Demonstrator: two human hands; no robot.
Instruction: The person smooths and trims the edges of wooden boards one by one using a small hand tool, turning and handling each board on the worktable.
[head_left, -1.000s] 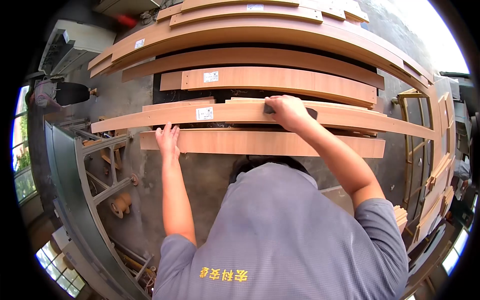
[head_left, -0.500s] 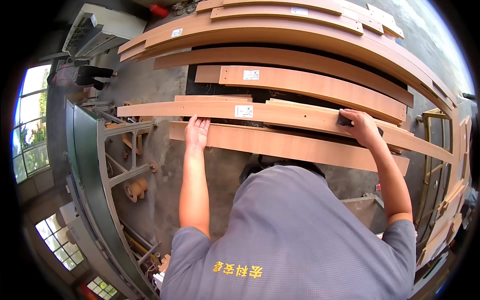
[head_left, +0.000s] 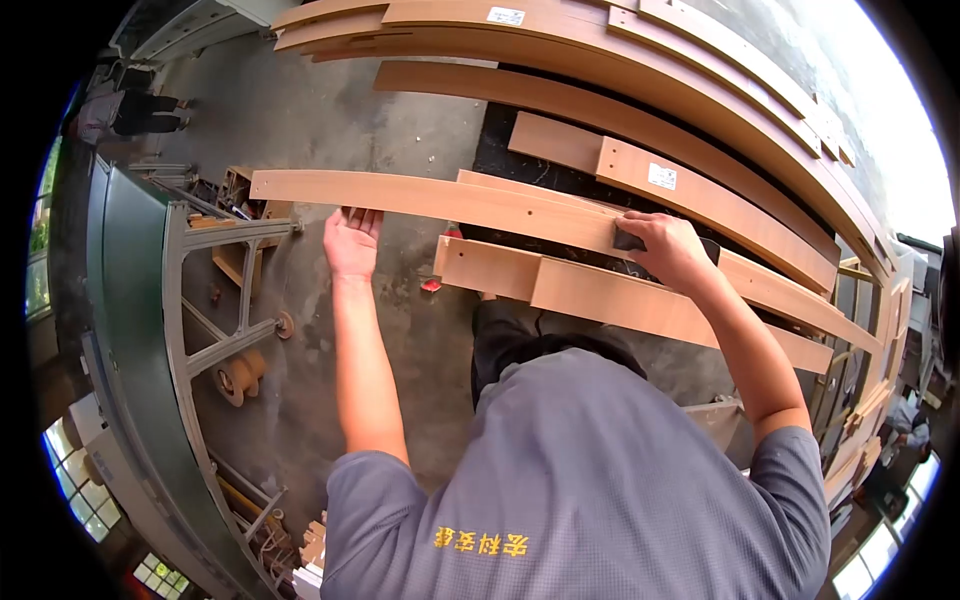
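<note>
A long light-brown wooden board with small holes runs across in front of me. My left hand is palm up near its left end, fingers curled under the lower edge. Farther right, my right hand grips a dark flat object against the board; its kind is hard to make out. Its fingertips lie over the board's upper face. Just behind the held board lies another narrow board. Nearer my body is a lower board with a holed piece at its left end.
Beyond lie more stacked boards, some with white labels, on a dark surface. To the left stands a green-topped metal frame with a cable spool on the floor. Another person is at far left.
The view has swung, so the stacks sit farther right. The held board has shifted left relative to the others, and its white label no longer shows. Both hands stay on it.
</note>
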